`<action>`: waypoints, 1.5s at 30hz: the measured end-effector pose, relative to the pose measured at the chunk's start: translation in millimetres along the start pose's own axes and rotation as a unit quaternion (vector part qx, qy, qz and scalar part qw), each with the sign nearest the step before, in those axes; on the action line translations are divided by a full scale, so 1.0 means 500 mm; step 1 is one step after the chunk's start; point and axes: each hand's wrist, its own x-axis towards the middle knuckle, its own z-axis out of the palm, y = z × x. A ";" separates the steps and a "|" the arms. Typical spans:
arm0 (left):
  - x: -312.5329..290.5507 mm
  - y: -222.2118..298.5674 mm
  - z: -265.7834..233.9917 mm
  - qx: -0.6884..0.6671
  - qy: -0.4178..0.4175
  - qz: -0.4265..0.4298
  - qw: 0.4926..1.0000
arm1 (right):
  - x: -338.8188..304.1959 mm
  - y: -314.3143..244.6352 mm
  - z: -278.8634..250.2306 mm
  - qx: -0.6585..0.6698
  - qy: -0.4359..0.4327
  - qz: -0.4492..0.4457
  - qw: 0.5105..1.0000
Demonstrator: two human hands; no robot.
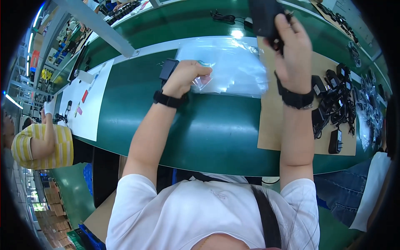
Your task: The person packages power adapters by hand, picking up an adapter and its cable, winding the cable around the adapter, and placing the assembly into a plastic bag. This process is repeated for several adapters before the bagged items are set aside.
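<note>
My left hand (186, 77) is closed, its fingertips pinching the edge of a clear plastic bag at the left side of a stack of clear plastic bags (237, 68). Beside that hand's wrist is a black box-shaped piece (168, 69); I cannot tell whether it is held or strapped on. Raised at the far right, my right hand (295, 54) grips a black power adapter (265, 20) with dark cord bunched under the fingers. It is partly cut off by the top edge and smeared by motion. Both wrists wear black straps.
On brown cardboard (268, 129) at the right lies a heap of black power adapters (333, 96) with cords. Bagged adapters (368, 108) are farther right. Another corded adapter (225, 17) lies at the back. A white sheet (89, 112) covers the left; a person in yellow stripes (52, 141) is there.
</note>
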 end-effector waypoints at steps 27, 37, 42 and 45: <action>-0.117 -0.040 0.070 0.014 0.199 0.334 0.921 | -0.157 0.208 0.019 -0.582 -0.214 -0.248 0.744; -0.141 -0.045 0.092 0.000 0.191 0.395 0.899 | -0.123 0.197 0.049 -0.188 -0.011 0.067 0.980; -0.152 -0.034 0.081 -0.055 0.200 0.420 0.883 | -0.154 0.227 0.043 -0.438 -0.228 -0.261 0.829; -0.154 -0.034 0.074 -0.017 0.238 0.428 0.872 | -0.158 0.225 0.042 -0.524 -0.277 -0.273 0.758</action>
